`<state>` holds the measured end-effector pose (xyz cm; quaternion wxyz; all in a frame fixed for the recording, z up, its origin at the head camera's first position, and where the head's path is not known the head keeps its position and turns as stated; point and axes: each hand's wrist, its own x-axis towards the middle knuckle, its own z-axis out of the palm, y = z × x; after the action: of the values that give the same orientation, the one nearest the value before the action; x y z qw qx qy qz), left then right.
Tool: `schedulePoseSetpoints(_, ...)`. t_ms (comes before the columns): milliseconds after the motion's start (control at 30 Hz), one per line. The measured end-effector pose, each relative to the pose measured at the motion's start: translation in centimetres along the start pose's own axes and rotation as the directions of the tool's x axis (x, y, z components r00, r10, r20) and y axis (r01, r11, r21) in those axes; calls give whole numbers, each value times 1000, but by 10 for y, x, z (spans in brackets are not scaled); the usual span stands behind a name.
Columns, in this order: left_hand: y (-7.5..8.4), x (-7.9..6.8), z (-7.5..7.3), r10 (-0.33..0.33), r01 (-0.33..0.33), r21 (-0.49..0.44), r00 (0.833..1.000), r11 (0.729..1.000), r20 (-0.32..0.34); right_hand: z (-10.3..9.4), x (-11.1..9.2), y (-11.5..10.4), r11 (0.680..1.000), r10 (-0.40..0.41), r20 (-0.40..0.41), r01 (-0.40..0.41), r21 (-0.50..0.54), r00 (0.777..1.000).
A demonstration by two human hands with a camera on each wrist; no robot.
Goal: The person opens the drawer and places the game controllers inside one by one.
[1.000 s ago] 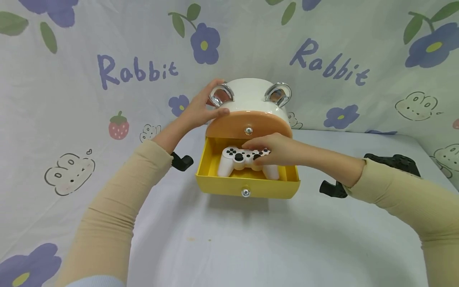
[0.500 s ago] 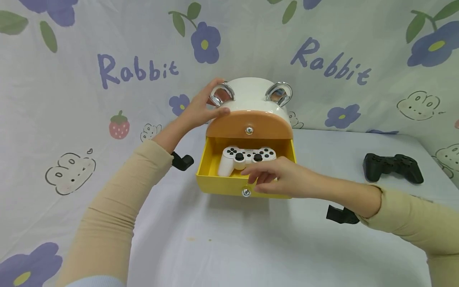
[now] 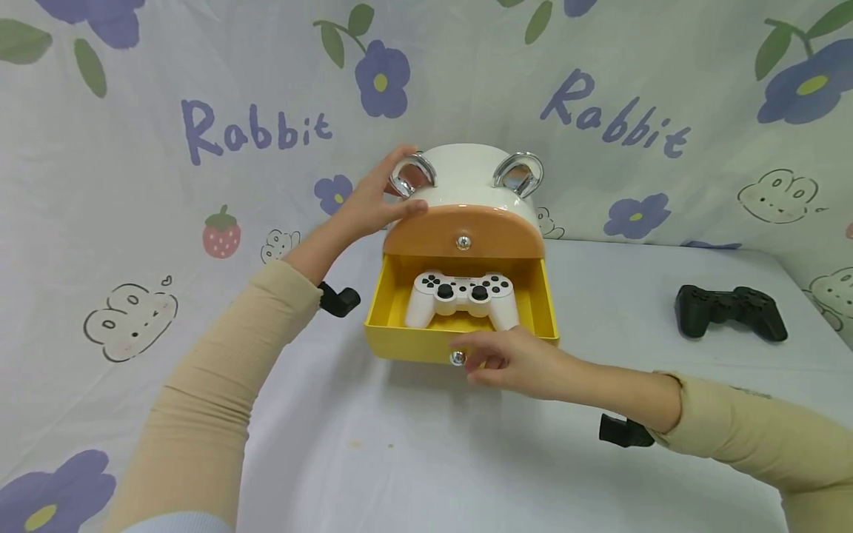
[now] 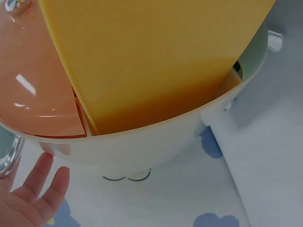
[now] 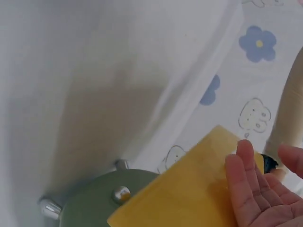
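A small white drawer cabinet (image 3: 466, 174) with chrome ears stands on the table, its yellow drawer (image 3: 406, 343) pulled out. Inside that drawer lies a white game controller (image 3: 461, 296). My left hand (image 3: 372, 203) rests on the cabinet's upper left side, thumb at the front by the ear; in the left wrist view its fingertips (image 4: 60, 176) are at the white shell. My right hand (image 3: 516, 363) is in front of the yellow drawer, with the round metal knob (image 3: 457, 358) between index finger and thumb; a pinch does not show. In the right wrist view its fingers (image 5: 240, 189) look straight.
Above the yellow drawer, the orange drawer (image 3: 426, 235) is closed. A green drawer (image 5: 97, 201) is below it in the right wrist view. At the right of the table (image 3: 400, 481) lies a black game controller (image 3: 729, 311). Patterned cloth (image 3: 453, 74) hangs behind.
My right hand has left the white controller and come down toward me to the yellow drawer's knob. The controller stays in the drawer. My left hand and the cabinet have not moved.
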<state>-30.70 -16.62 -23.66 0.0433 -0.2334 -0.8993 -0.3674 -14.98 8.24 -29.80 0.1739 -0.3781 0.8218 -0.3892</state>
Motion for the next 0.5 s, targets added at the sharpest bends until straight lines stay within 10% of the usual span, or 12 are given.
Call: schedulePoseSetpoints(500, 0, 0, 1, 3, -3, -5, 1000, 1000, -7, 30, 8, 19, 974, -165, -187, 130, -187, 968)
